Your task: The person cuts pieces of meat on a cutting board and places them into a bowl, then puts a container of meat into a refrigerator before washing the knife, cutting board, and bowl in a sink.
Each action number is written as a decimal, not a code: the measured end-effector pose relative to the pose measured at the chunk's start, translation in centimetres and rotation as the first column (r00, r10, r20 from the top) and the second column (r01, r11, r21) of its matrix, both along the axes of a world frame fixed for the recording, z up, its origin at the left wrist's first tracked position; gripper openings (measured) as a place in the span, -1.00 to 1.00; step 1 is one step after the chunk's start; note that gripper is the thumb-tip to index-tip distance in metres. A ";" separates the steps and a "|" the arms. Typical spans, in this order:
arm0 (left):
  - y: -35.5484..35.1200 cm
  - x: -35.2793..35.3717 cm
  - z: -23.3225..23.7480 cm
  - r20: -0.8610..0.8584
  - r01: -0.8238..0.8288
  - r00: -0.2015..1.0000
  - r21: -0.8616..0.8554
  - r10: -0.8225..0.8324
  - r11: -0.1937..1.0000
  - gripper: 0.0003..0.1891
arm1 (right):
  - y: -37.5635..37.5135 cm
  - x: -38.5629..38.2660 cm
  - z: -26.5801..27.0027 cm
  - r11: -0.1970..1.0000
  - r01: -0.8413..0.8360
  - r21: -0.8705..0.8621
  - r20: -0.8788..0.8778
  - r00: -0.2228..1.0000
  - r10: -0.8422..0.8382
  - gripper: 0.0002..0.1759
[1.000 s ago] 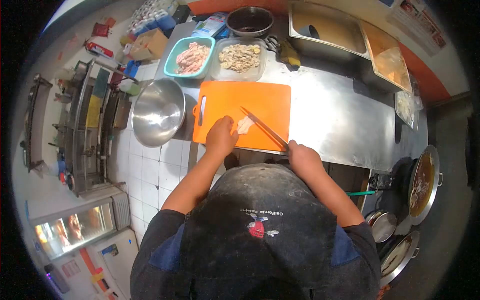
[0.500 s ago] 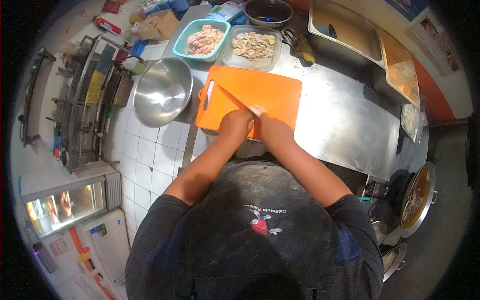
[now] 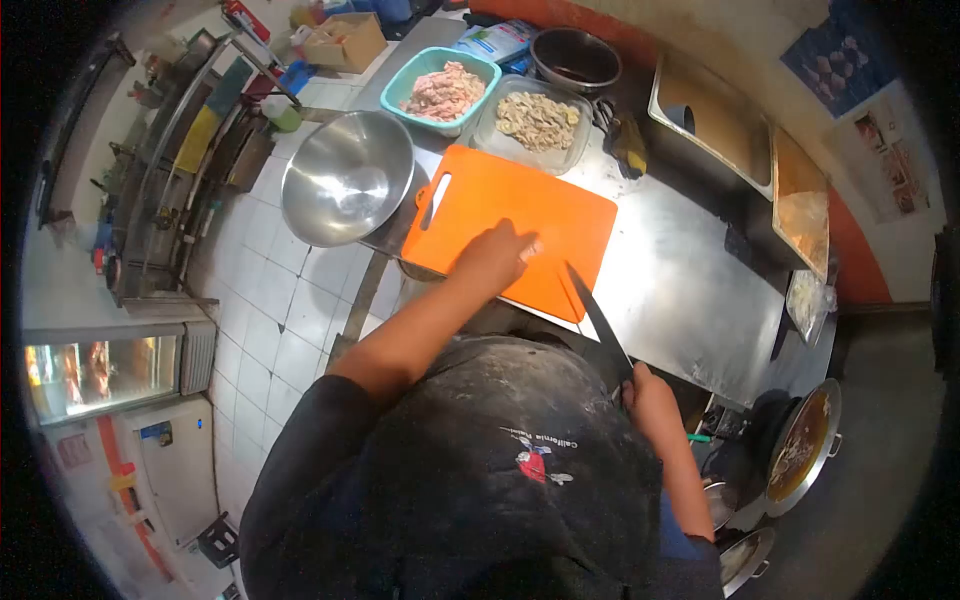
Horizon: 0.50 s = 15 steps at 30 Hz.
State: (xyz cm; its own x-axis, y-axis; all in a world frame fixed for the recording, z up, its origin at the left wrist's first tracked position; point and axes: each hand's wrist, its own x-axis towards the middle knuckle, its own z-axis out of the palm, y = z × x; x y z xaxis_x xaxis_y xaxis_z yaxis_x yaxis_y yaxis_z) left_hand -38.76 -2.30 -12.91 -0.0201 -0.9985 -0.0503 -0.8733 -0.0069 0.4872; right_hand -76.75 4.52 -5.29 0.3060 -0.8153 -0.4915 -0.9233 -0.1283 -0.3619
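My left hand is closed over the orange cutting board, its fingers gripping a small pale piece of meat. Off the board's near right corner, my right hand holds a long knife by its handle. The blade slants up and left, its tip over the board's right part. Beyond the board stand a turquoise tub of pinkish raw meat and a clear container of greyish cut pieces.
To the left of the board is a large steel bowl. A dark round pan and a box-like steel tray stand at the back. At lower right are a wide pan of brown liquid and smaller pans. A steel counter extends rightward.
My right hand has drawn the knife away from the meat, right and toward my body. My left hand stays over the board at the piece. The camera view has shifted slightly.
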 end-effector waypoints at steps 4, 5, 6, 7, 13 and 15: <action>-1.8 -0.8 -0.1 0.038 0.104 0.994 -0.039 -0.102 0.994 -0.81 | -0.6 0.7 -1.2 0.995 0.082 -0.061 0.039 0.996 -0.080 -0.75; -2.6 0.1 -0.1 0.044 0.100 0.994 -0.057 -0.098 0.993 -0.81 | -0.5 0.8 -1.3 0.994 0.079 -0.079 0.044 0.996 -0.075 -0.75; -3.4 1.2 1.6 0.035 0.111 0.993 -0.058 -0.109 0.992 -0.82 | -0.3 1.0 -1.3 0.992 0.093 -0.082 0.055 0.995 -0.089 -0.74; -4.2 2.4 3.6 0.028 0.124 0.992 -0.057 -0.122 0.991 -0.84 | -0.2 1.3 -1.3 0.991 0.109 -0.082 0.068 0.992 -0.104 -0.73; -9.6 12.4 17.5 -0.153 -0.251 0.964 -0.796 0.219 0.550 -0.88 | -0.6 3.3 -1.8 0.981 0.169 -0.093 0.143 0.978 -0.154 -0.77; -12.5 16.5 17.4 -0.132 -0.247 0.964 -0.775 0.232 0.582 -0.85 | -1.4 5.2 -2.7 0.976 0.165 -0.143 0.142 0.979 -0.145 -0.79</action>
